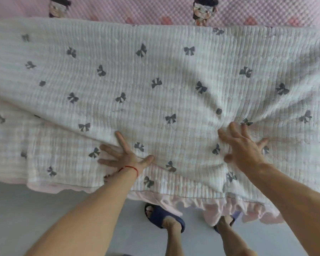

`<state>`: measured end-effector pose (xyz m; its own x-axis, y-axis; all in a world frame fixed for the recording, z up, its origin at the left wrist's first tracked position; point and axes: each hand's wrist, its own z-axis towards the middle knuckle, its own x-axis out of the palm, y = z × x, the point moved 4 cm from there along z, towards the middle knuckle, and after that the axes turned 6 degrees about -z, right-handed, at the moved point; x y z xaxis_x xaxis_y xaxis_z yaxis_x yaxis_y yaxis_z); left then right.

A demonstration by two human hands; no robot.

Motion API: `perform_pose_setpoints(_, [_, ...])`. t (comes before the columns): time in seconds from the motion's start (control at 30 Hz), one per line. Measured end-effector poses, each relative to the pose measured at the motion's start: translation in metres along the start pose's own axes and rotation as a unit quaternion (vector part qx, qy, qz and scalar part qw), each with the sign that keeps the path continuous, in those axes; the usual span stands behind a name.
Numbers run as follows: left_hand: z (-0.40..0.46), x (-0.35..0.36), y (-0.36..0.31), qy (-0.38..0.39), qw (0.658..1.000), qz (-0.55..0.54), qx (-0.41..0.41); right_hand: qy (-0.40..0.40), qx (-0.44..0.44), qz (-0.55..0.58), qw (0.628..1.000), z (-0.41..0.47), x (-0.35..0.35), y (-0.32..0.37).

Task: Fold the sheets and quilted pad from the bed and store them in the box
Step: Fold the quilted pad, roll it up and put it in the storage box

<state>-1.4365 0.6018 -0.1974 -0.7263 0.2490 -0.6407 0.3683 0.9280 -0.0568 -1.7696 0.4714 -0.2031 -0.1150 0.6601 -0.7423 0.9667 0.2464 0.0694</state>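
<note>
Your left hand (124,157) and right hand (242,146) lie flat, fingers spread, gripping nothing, pressing the bow-print quilted pad (155,80) near the bed's (137,8) near edge. Its long axis runs left-right; the bulk lies ahead of you.

2 dark blue slippers (166,217) on the person's feet stand on a grey floor (35,206).

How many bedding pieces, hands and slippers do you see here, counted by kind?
White bow-print sheet: 1
Pink quilted pad: 1
Pink ruffled sheet edge: 1
Hands, left hand and right hand, both spread flat on the bow-print sheet: 2
Dark blue slippers: 2
Total: 7
</note>
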Motion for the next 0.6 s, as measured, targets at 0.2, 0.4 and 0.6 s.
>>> perform_pose_setpoints(0.2, [0.007,0.001,0.0,0.029,0.999,-0.026,-0.002,-0.019,0.031,-0.007,0.999,-0.002,0.003,0.005])
perform_pose_setpoints(0.4, [0.011,-0.001,0.001,0.065,0.998,-0.004,0.002,-0.048,0.06,-0.023,0.997,-0.005,0.005,0.014])
perform_pose_setpoints(0.6, [0.005,-0.034,0.016,0.146,0.981,0.072,0.102,-0.087,0.173,-0.024,0.981,-0.011,0.004,0.044])
